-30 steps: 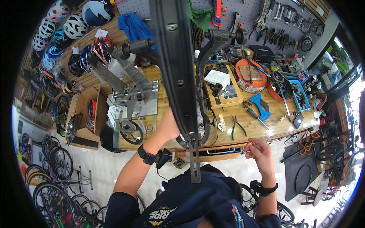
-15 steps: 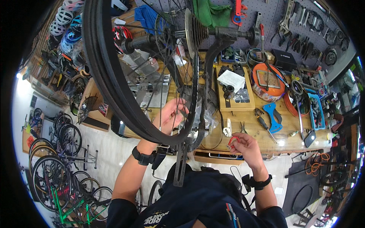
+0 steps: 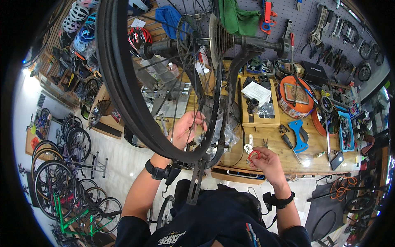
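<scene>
A bicycle wheel with a black rim (image 3: 117,82), thin spokes and a rear cassette (image 3: 222,39) stands upright in a dark metal truing stand (image 3: 233,78). My left hand (image 3: 187,128) reaches in among the spokes at the wheel's lower part. Its fingers are loosely curled and apart, partly covered by spokes, with nothing plainly held. Over the bench's front edge, to the right of the wheel, my right hand (image 3: 268,164) pinches a small red spoke wrench (image 3: 254,155) between thumb and fingers. The wrench is clear of the wheel.
On the wooden bench (image 3: 263,131) lie pliers (image 3: 265,143), a screwdriver (image 3: 290,142), a blue tool (image 3: 299,136) and a cardboard box (image 3: 259,117). An orange round tin (image 3: 294,92) stands farther right. Tools hang on the pegboard (image 3: 284,16); several bicycles (image 3: 61,181) stand at left.
The view has shifted, so the wheel and bench sit slightly farther right. My left fingers have loosened from a tighter pinch at the spokes. My right hand still holds the red wrench, turned slightly.
</scene>
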The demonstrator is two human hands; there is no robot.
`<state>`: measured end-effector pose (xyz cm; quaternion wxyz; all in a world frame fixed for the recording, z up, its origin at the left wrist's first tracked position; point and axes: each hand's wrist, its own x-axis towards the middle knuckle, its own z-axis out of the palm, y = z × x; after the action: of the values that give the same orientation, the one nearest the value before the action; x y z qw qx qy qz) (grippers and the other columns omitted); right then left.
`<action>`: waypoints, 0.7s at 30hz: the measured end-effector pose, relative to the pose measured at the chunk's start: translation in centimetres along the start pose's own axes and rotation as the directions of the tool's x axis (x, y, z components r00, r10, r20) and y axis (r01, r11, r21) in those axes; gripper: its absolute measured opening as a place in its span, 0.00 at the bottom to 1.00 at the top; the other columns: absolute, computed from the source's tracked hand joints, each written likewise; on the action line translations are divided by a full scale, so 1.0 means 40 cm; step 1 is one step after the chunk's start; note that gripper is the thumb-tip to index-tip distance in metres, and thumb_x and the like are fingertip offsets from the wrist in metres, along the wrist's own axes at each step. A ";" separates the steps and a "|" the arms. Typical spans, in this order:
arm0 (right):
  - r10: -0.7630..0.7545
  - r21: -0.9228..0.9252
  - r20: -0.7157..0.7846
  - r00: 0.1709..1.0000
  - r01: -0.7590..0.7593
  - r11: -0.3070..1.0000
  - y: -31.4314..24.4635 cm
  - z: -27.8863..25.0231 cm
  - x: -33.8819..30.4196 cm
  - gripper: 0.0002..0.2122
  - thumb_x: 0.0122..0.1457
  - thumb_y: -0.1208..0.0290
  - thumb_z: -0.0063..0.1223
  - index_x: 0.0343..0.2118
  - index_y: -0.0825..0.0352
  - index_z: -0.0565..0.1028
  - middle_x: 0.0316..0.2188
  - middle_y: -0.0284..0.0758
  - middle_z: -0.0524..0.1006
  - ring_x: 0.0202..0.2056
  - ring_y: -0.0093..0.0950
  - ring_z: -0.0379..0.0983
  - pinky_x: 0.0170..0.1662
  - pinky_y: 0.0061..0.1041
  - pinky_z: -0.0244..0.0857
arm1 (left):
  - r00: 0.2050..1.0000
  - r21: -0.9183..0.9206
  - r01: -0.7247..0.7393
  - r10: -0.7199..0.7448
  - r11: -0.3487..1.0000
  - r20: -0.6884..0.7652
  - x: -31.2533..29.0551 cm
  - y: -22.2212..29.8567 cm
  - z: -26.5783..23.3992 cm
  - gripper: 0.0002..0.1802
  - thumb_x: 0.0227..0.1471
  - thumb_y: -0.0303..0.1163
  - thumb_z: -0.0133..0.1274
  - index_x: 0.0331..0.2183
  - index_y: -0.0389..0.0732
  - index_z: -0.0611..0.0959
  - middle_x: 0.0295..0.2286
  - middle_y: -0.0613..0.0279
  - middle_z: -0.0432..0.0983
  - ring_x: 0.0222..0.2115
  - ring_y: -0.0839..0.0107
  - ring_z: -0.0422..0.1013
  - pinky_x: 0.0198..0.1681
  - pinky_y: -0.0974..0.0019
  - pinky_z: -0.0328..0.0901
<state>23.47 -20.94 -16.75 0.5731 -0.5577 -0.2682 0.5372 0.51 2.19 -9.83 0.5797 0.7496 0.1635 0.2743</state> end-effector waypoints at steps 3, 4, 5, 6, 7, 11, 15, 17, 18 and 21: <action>0.022 -0.030 -0.036 0.999 -0.023 0.999 -0.019 0.009 -0.014 0.18 0.59 0.83 0.51 0.52 0.76 0.67 0.35 0.37 0.76 0.33 0.24 0.76 0.39 0.20 0.73 | 0.999 0.021 0.003 -0.004 1.000 0.033 0.003 0.030 0.001 0.41 0.53 0.67 0.40 0.45 0.34 0.69 0.31 0.59 0.74 0.20 0.83 0.55 0.26 0.79 0.51; 0.019 -0.024 -0.049 0.999 -0.020 1.000 -0.019 0.009 -0.015 0.17 0.59 0.83 0.50 0.52 0.76 0.67 0.35 0.37 0.76 0.33 0.24 0.76 0.39 0.21 0.73 | 0.998 -0.006 0.053 -0.053 0.999 0.028 0.001 0.036 -0.003 0.41 0.53 0.68 0.40 0.44 0.34 0.69 0.31 0.59 0.75 0.20 0.84 0.54 0.25 0.79 0.51; 0.013 -0.016 -0.061 0.998 -0.014 1.000 -0.018 0.007 -0.018 0.17 0.59 0.83 0.50 0.52 0.76 0.67 0.35 0.37 0.76 0.33 0.24 0.76 0.39 0.21 0.73 | 0.995 -0.031 0.100 -0.099 0.995 0.024 -0.002 0.044 -0.006 0.42 0.53 0.68 0.40 0.44 0.34 0.70 0.31 0.58 0.75 0.20 0.84 0.54 0.25 0.79 0.51; 0.008 -0.009 -0.072 0.997 -0.008 1.000 -0.018 0.004 -0.021 0.17 0.59 0.83 0.50 0.52 0.77 0.67 0.35 0.37 0.76 0.33 0.24 0.76 0.39 0.21 0.73 | 0.989 -0.055 0.147 -0.146 0.988 0.020 -0.005 0.050 -0.009 0.43 0.53 0.69 0.39 0.44 0.33 0.70 0.30 0.58 0.75 0.19 0.84 0.54 0.25 0.79 0.51; -0.014 -0.026 -0.071 0.997 0.012 1.000 -0.020 0.003 -0.024 0.17 0.59 0.83 0.50 0.52 0.77 0.67 0.35 0.36 0.76 0.34 0.24 0.76 0.39 0.21 0.73 | 0.987 -0.116 0.159 -0.153 0.980 0.056 -0.008 0.047 -0.024 0.39 0.56 0.66 0.38 0.44 0.34 0.70 0.30 0.55 0.76 0.19 0.83 0.57 0.25 0.79 0.54; -0.101 -0.038 -0.031 0.994 0.100 0.994 -0.042 -0.005 -0.026 0.18 0.59 0.82 0.51 0.52 0.77 0.67 0.35 0.37 0.77 0.34 0.24 0.77 0.39 0.22 0.73 | 0.952 -0.319 0.276 -0.213 0.907 0.219 0.004 0.065 -0.077 0.27 0.62 0.49 0.41 0.48 0.34 0.69 0.37 0.51 0.75 0.31 0.73 0.72 0.36 0.74 0.65; -0.073 -0.127 0.039 0.997 0.078 0.989 -0.130 0.027 -0.007 0.19 0.59 0.81 0.53 0.52 0.80 0.65 0.38 0.41 0.78 0.34 0.26 0.78 0.39 0.22 0.73 | 0.983 0.073 0.178 -0.174 0.981 -0.057 0.024 0.092 -0.044 0.39 0.59 0.45 0.50 0.61 0.33 0.56 0.57 0.50 0.60 0.56 0.66 0.61 0.59 0.66 0.53; -0.102 -0.106 0.090 0.991 0.112 0.988 -0.168 0.058 0.003 0.19 0.59 0.82 0.52 0.52 0.80 0.66 0.37 0.40 0.77 0.35 0.26 0.78 0.39 0.22 0.73 | 0.966 -0.011 0.255 -0.255 0.967 -0.029 0.026 0.090 -0.043 0.41 0.57 0.49 0.52 0.60 0.33 0.58 0.52 0.56 0.64 0.53 0.69 0.63 0.56 0.66 0.56; -0.119 -0.120 0.100 0.988 0.131 0.984 -0.184 0.074 0.008 0.19 0.59 0.82 0.52 0.52 0.80 0.66 0.37 0.40 0.77 0.35 0.26 0.78 0.39 0.21 0.73 | 0.924 -0.171 0.372 -0.381 0.912 -0.022 0.027 0.092 -0.037 0.40 0.56 0.50 0.53 0.59 0.32 0.62 0.46 0.63 0.68 0.49 0.72 0.65 0.53 0.68 0.58; -0.169 -0.089 0.106 0.980 0.178 0.980 -0.204 0.117 0.010 0.19 0.59 0.82 0.53 0.53 0.80 0.65 0.36 0.40 0.77 0.34 0.26 0.78 0.38 0.22 0.73 | 0.919 -0.152 0.392 -0.393 0.907 0.026 0.032 0.132 -0.023 0.40 0.58 0.52 0.49 0.60 0.34 0.58 0.51 0.51 0.67 0.50 0.66 0.67 0.53 0.66 0.61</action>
<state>21.91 -17.32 -8.21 0.5759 -0.5327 -0.3696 0.4980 0.61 2.18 -4.33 0.6786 0.6539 0.2905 0.1659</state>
